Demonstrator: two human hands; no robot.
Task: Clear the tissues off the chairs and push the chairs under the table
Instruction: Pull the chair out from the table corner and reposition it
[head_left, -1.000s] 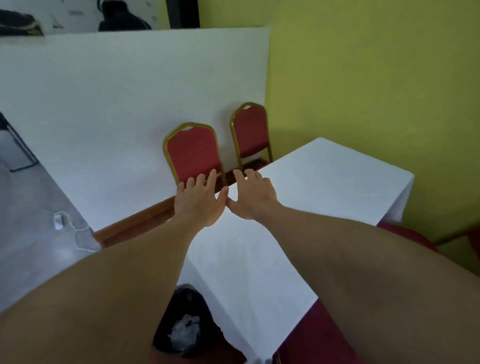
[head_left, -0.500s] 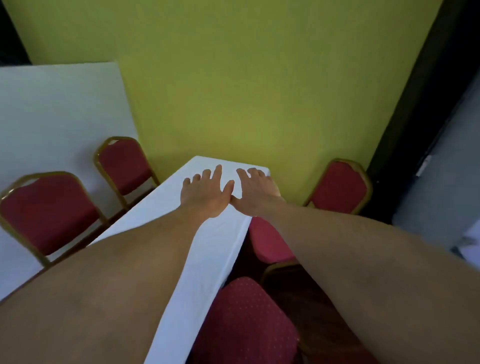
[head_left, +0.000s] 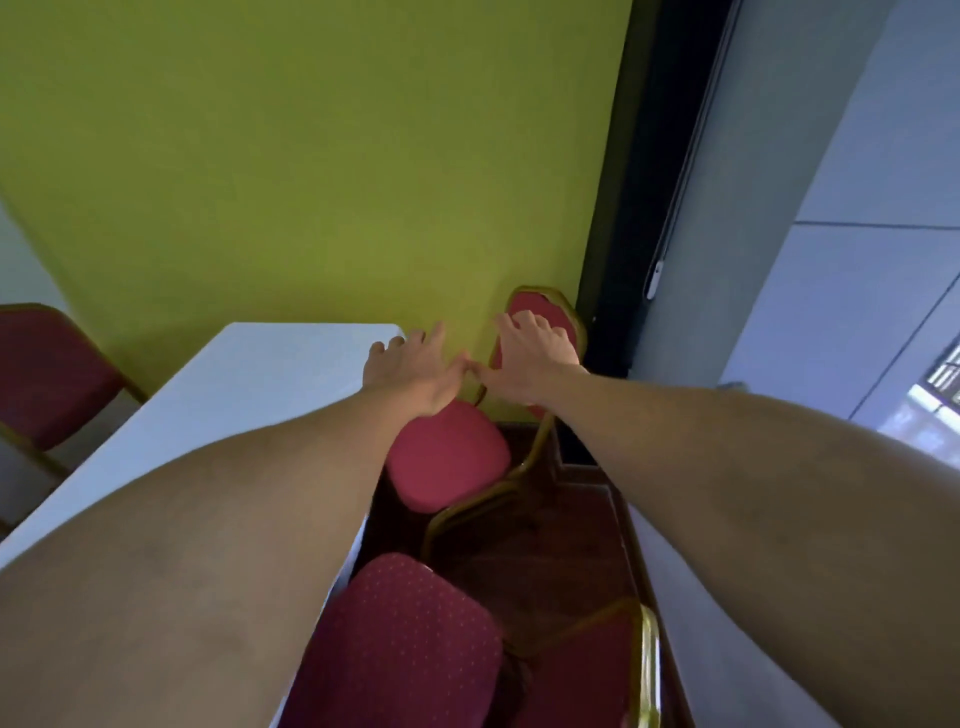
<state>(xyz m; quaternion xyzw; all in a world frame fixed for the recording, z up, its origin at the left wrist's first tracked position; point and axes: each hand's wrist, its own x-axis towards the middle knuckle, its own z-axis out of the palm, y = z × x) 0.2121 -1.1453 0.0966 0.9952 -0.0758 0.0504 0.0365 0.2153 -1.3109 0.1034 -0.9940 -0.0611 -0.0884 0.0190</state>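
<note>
Left hand (head_left: 415, 371) is out ahead of me on a straight arm, back up, fingers spread and extended, gripping nothing. It hangs over the far right corner of the table (head_left: 249, 395); I cannot tell whether the palm touches the cloth. Right hand (head_left: 532, 358) is level with it, just off the table's far right corner, fingers fanned and a little bent, some motion blur on the tips, also holding nothing. The two thumb tips meet just past that corner. Right hand covers most of the backrest of the far chair (head_left: 447, 460); contact with the backrest not readable from here. The far chair's red seat sits just beside the table's right edge near the far end, with its inner side lost behind my left forearm, so I cannot say how far it goes under the top. Its gold frame runs down on the side away from the table. The near chair (head_left: 410, 639) is along the same right edge at the near end. Its dotted red seat is up against the table's side, and its gold back rail stands on the side away from the table. The visible cushion on both is plain red. A third chair (head_left: 47, 374) stands off the table's left side, cut by the picture edge. Beyond the table's far end is a green wall (head_left: 311, 156), and to the right of that a dark door frame (head_left: 631, 182). A dark wood floor (head_left: 550, 545) lies along the table's right side.
</note>
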